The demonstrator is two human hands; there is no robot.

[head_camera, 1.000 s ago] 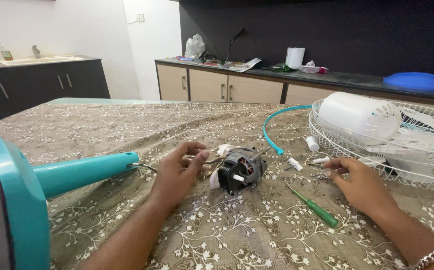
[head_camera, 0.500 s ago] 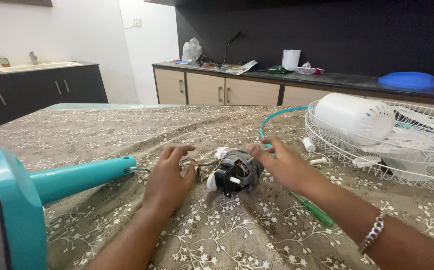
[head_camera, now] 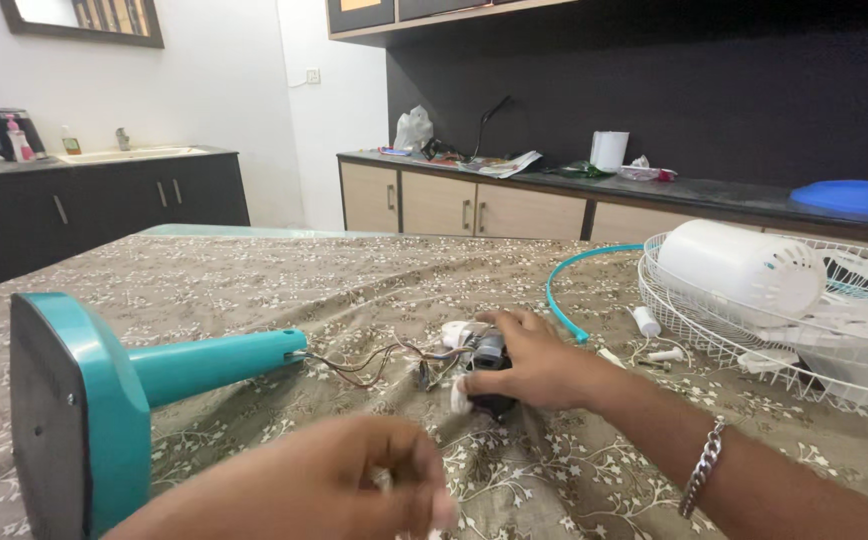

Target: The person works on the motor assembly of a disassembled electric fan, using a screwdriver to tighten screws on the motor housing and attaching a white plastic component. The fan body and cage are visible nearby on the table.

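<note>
My right hand point(head_camera: 534, 365) lies over a small black fan motor point(head_camera: 489, 352) on the flower-patterned tablecloth point(head_camera: 354, 275) and grips it from the right. Thin coloured wires point(head_camera: 374, 360) run from the motor to the end of a teal fan stand point(head_camera: 214, 362), which lies on its side with its base point(head_camera: 74, 410) at the near left. My left hand point(head_camera: 354, 490) is raised close to the camera and blurred, its fingers curled together. Whether it holds anything is unclear.
At the right, a white wire fan grille point(head_camera: 714, 345) holds a white motor cover point(head_camera: 744, 270). A teal ring point(head_camera: 559, 295) and small white parts point(head_camera: 646, 320) lie beside it. Behind are a counter with a paper roll point(head_camera: 609, 150) and a blue lid point(head_camera: 854, 198). A kettle point(head_camera: 4, 133) stands far left.
My right hand has closed over the motor. My left hand has let go of it and pulled back towards me, up near the camera.
</note>
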